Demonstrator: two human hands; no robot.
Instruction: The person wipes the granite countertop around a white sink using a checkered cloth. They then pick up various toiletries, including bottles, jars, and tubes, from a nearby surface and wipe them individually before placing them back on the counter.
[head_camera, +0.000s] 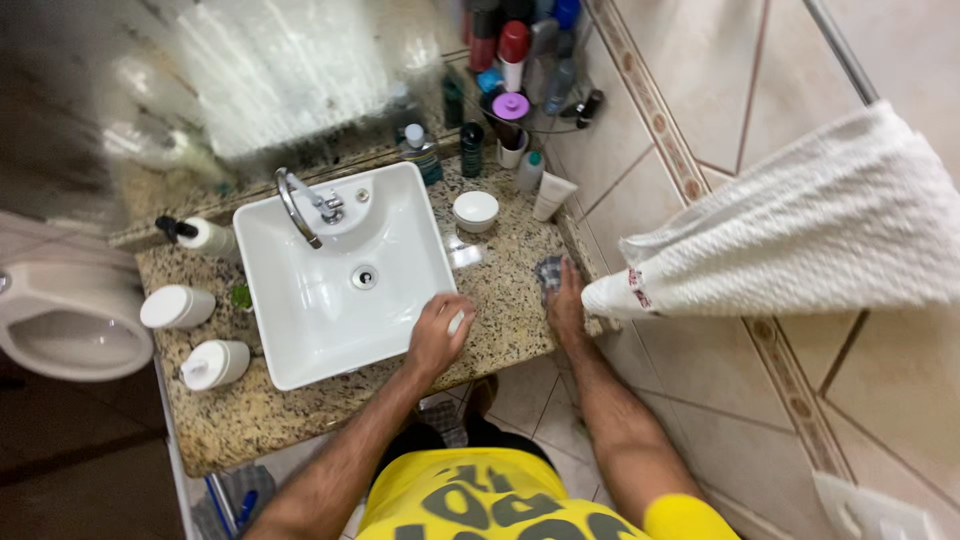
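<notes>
My left hand (438, 332) rests closed on the right rim of the white square basin (300, 300), with a small white thing under its fingers that I cannot make out. My right hand (565, 305) presses a small grey cloth (548, 272) flat onto the speckled granite counter (510, 290) near the tiled wall. A chrome tap (300, 205) arches over the basin.
White dispensers and jars (180, 305) stand left of the basin. A round white container (476, 210) and several bottles (510, 110) crowd the back right corner before the mirror. A white towel (790, 240) hangs on a rail to the right. A toilet (60, 320) is far left.
</notes>
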